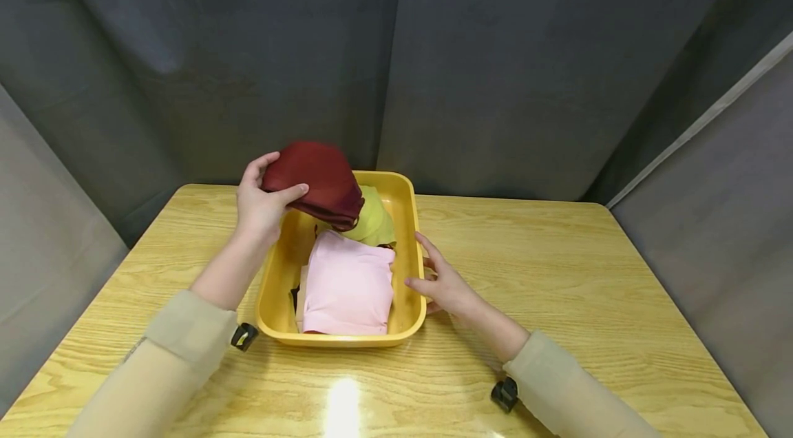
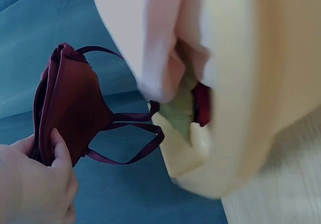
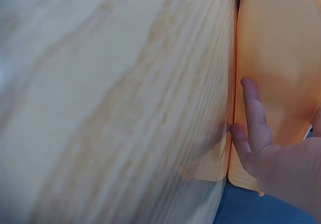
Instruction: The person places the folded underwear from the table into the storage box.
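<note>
My left hand [image 1: 260, 207] pinches a folded dark red bra [image 1: 319, 180] between thumb and fingers, above the far left part of a yellow plastic bin [image 1: 405, 314]. In the left wrist view the straps of the bra [image 2: 75, 113] hang loose toward the bin. Below it in the bin lies a yellow-green garment [image 1: 374, 221], partly covered. A folded pink garment [image 1: 350, 283] fills the near part, over a beige edge. My right hand [image 1: 449, 286] rests against the bin's right side, its fingers [image 3: 256, 118] extended along the outer wall and the thumb at the rim.
The bin stands on a light wood-grain table [image 1: 526, 273]. Grey curtains [image 1: 495, 66] close off the back and both sides. A small black device [image 1: 244, 336] is at the left wrist, another [image 1: 504, 393] at the right.
</note>
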Demonstrator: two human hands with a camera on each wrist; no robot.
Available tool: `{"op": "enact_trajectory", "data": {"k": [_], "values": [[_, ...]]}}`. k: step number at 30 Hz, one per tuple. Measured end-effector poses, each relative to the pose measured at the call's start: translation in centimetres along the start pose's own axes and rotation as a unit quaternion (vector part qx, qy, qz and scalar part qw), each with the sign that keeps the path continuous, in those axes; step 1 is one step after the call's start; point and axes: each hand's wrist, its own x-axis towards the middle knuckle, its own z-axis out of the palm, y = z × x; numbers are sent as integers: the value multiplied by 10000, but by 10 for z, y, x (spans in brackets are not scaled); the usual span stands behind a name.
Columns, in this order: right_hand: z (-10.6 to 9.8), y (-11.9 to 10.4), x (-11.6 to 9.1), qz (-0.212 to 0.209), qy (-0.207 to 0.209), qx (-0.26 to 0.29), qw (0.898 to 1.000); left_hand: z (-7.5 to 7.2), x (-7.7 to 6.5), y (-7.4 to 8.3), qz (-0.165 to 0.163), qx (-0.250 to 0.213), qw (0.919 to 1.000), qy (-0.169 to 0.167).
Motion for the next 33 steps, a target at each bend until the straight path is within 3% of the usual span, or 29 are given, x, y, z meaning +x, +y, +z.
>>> {"op": "enact_trajectory", "data": {"k": [13, 18, 23, 33], "values": [[1, -16, -10, 83, -75, 50, 9999, 13, 17, -20, -215, 420, 9987, -208], [0, -10, -7, 64, -48, 51, 10000, 15, 24, -27, -382, 579, 9970, -332], [-1, -2, -2, 51, -3, 28, 10000, 13, 32, -31, -394, 880, 9941, -499], [1, -7, -7, 42, 25, 67, 10000, 18, 40, -42, -482, 1482, 9840, -861]]}}
